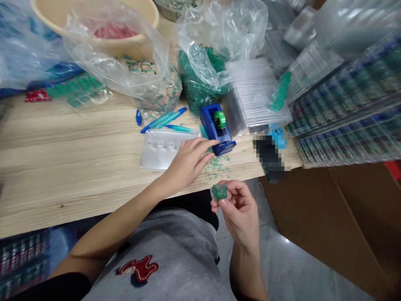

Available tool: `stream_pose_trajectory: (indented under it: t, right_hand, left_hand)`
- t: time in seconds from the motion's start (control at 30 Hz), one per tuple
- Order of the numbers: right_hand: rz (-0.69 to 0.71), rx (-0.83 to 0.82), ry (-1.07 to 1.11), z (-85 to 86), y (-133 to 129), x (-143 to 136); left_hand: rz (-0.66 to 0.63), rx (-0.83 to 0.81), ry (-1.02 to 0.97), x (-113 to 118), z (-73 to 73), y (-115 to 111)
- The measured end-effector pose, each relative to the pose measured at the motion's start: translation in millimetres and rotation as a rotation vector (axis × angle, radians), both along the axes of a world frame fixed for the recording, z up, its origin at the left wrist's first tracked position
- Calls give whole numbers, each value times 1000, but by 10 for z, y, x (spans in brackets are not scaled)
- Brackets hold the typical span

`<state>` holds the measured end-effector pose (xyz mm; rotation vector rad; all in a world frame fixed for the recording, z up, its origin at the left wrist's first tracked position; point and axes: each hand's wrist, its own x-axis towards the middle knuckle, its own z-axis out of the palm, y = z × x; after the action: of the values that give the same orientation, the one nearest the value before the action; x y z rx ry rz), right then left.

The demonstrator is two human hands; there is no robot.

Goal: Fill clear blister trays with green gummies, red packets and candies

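Note:
My right hand [239,209] pinches a small green piece [219,192] between thumb and fingers, just off the table's front edge. My left hand [191,161] reaches to the cutter end of a blue tape dispenser [219,129] that carries a green roll. Its fingers are slightly spread; whether a strip of tape is between the fingertips is too small to tell. Partly under my left wrist lies a clear plastic tray [155,154]. Small green scraps [219,167] are scattered on the table between my hands.
Behind stand a bag of green pieces [194,79], a bag of mixed pieces [159,92] and a beige basin [150,12]. Blue pens [166,119] lie behind the tray. Stacked clear trays [253,92], a dark phone [271,161] and packed cases [351,96] are at right.

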<state>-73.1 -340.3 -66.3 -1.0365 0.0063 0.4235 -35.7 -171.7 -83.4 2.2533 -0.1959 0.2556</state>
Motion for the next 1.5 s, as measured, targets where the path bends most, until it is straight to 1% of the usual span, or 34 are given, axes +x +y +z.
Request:
stream_pose_trajectory:
  t: [0.07, 0.13, 0.2, 0.27, 0.33, 0.43, 0.47, 0.53, 0.6, 0.67, 0.73, 0.8, 0.87, 0.9, 0.93, 0.97, 1.0, 1.1, 1.17, 1.2, 1.23, 1.3, 1.4, 1.5]
  right_hand:
    - [-9, -38, -39, 6, 11, 12]
    - [-14, -89, -106, 20, 31, 28]
    - [-26, -161, -199, 42, 57, 42]
    - [-30, -225, -292, 68, 88, 50]
    - [-14, -249, -360, 90, 122, 49]
    - [21, -230, -398, 100, 167, 38]
    - [26, -230, -409, 94, 174, 35]
    - [38, -266, -459, 67, 171, 29]
    - [69, -373, -573, 24, 153, 27]
    - [102, -527, -760, -21, 139, 26]
    - [97, -653, -958, -56, 145, 25]
    - [74, -714, -1082, -69, 169, 26]
    - [83, -732, -1122, -64, 195, 52]
    - [96, -733, -1125, -59, 206, 83]
    - [110, -733, -1118, -55, 215, 132]
    - [124, -735, -1101, -54, 223, 201]
    - [137, -741, -1076, -59, 233, 290]
    - [196, -781, -995, -114, 292, 638]
    - [256, -815, -967, -173, 359, 867]
    - [290, -836, -967, -202, 396, 958]
    - [323, -860, -976, -229, 431, 1028]
    - [374, -915, -1019, -266, 486, 1103]
    - [423, -998, -1119, -281, 516, 1106]
    - [418, -1055, -1216, -275, 508, 1087]
  left_hand:
    - [-123, -246, 124, -170, 147, 73]
    - [-222, -390, 259, -319, 287, 125]
    - [-237, -469, 331, -421, 384, 153]
    - [-216, -549, 346, -475, 426, 167]
    - [-229, -655, 343, -500, 425, 173]
    - [-222, -864, 410, -535, 386, 179]
    - [-203, -912, 444, -551, 370, 183]
    - [-157, -949, 512, -586, 340, 190]
    - [-99, -950, 562, -619, 312, 190]
    - [-18, -973, 592, -645, 278, 177]
    - [54, -1035, 600, -661, 233, 155]
    - [85, -1113, 587, -670, 188, 137]
    - [70, -1170, 564, -676, 158, 138]
    - [57, -1167, 553, -678, 151, 150]
    - [49, -1128, 535, -680, 149, 169]
    - [61, -1048, 498, -680, 149, 195]
    - [96, -928, 437, -680, 147, 227]
    - [238, -414, 162, -674, 96, 345]
    - [248, -111, 31, -673, 25, 420]
    - [226, -2, 2, -675, -13, 451]
    - [201, 79, -15, -677, -49, 476]
    - [175, 183, -31, -681, -101, 506]
    - [187, 271, -52, -672, -138, 516]
    - [190, 327, -82, -663, -158, 516]
